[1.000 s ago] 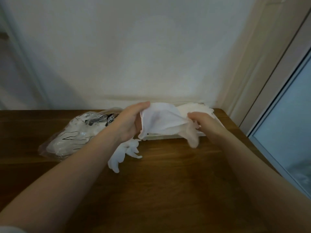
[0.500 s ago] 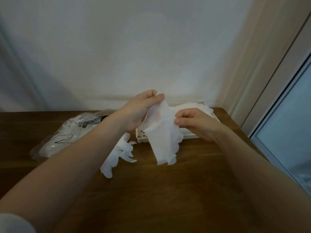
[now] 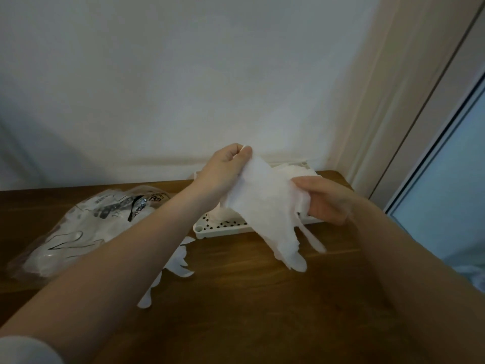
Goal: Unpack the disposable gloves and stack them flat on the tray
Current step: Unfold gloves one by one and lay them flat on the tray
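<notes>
Glove now stretched slantwise above the tray, no longer hanging; left hand pinches its top corner, right hand grips its side; likely flattening before stacking.

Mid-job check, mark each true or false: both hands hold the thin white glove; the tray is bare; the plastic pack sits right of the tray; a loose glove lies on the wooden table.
1. Both the left hand and right hand hold the thin white disposable glove: true.
2. The white perforated plastic tray is bare: false, gloves lie in it.
3. The clear plastic glove pack sits right of the tray: false, left.
4. A loose white glove lies on the brown wooden table: true.
</notes>
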Demonstrator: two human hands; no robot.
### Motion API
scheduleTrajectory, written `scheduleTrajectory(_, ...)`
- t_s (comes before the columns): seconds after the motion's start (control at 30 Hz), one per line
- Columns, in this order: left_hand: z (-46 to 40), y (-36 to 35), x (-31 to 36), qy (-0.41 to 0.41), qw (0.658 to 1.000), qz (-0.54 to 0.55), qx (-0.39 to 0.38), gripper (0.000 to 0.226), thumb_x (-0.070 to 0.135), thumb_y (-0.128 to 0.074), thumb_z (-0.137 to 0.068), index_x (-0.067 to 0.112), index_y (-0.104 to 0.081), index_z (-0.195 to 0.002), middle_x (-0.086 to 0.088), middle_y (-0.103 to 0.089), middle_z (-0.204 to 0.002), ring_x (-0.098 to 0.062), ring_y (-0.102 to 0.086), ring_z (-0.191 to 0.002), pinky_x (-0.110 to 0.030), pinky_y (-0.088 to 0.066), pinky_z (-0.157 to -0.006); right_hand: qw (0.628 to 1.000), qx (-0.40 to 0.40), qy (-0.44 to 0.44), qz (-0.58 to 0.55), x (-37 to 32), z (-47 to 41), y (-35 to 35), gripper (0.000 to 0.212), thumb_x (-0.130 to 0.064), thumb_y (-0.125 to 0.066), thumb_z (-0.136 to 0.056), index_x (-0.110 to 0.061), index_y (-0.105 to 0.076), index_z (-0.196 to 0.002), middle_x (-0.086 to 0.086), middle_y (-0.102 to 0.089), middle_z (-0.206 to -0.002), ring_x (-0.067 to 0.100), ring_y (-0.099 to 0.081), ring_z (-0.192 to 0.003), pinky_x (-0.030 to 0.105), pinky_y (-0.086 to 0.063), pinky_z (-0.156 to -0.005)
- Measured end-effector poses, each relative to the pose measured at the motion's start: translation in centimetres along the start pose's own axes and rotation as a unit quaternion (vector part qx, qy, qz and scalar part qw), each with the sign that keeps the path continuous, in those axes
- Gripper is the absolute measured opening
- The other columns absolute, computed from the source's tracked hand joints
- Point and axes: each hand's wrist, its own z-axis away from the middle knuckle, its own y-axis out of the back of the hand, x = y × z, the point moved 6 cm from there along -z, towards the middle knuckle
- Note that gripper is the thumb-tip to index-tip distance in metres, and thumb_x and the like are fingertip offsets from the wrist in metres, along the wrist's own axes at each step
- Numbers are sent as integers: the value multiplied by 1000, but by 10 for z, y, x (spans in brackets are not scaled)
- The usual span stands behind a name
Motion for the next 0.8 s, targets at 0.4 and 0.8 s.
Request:
scheduleTrajectory(0.4,-52,-13,28,-73,996,-55,1,29,29,-49,-96,22,-52,-68,10,-49,-59,2,-43,-48,-15,-36,-50,963,148,30,221,-49,-26,21,38,-14,-61,-90,-20,-55,-127,-6,-67,-92,6,-29,-47,16,-26,-41)
scheduleTrajectory(0.8,-63,-14,36,-96,995,-21,-24,23,23,-53,-95,17,-55,-73,5,-59,-58,0,-45,-44,-16,-34,-44,945,271,0,181,-54,-35,43,8,-9,-59,-92,-4,-61,-98,8,-62,-76,8,-60,-43,16,-48,-43)
